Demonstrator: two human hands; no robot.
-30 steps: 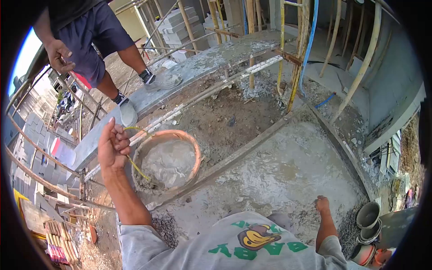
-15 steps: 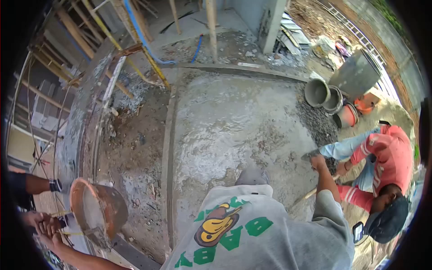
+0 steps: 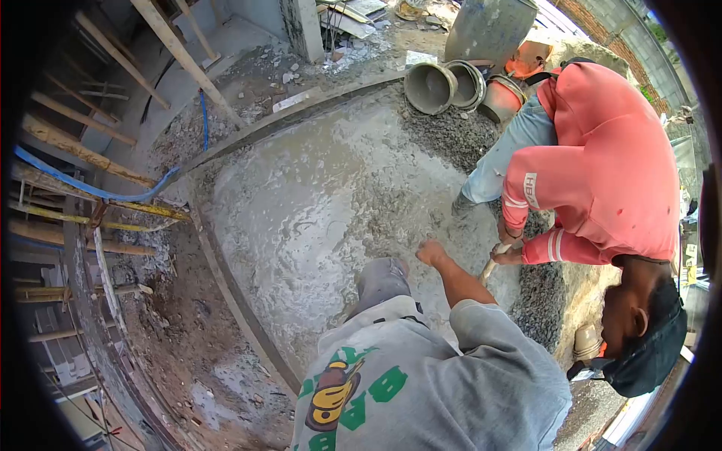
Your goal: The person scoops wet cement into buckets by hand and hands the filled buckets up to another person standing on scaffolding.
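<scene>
My right hand (image 3: 431, 253) is closed in a loose fist above the wet concrete (image 3: 301, 203), with nothing visible in it. It is just to the right of my knee (image 3: 385, 279). My left hand is out of view. On the right a co-worker in a red top (image 3: 609, 158) bends over, both hands around a wooden handle (image 3: 489, 269) whose lower end is hidden behind my forearm. One boot of the co-worker (image 3: 462, 203) stands at the edge of the concrete.
Buckets (image 3: 430, 89) and a grey drum (image 3: 489, 30) stand at the top beside dark gravel (image 3: 451, 135). A raised edge (image 3: 233, 293) borders the concrete on the left. Wooden poles (image 3: 184, 60) and a blue hose (image 3: 98, 189) are at the upper left.
The view has swung right, bringing the co-worker in red closer. My left hand, the orange tub and the other person have left the view. My right hand is now near my knee.
</scene>
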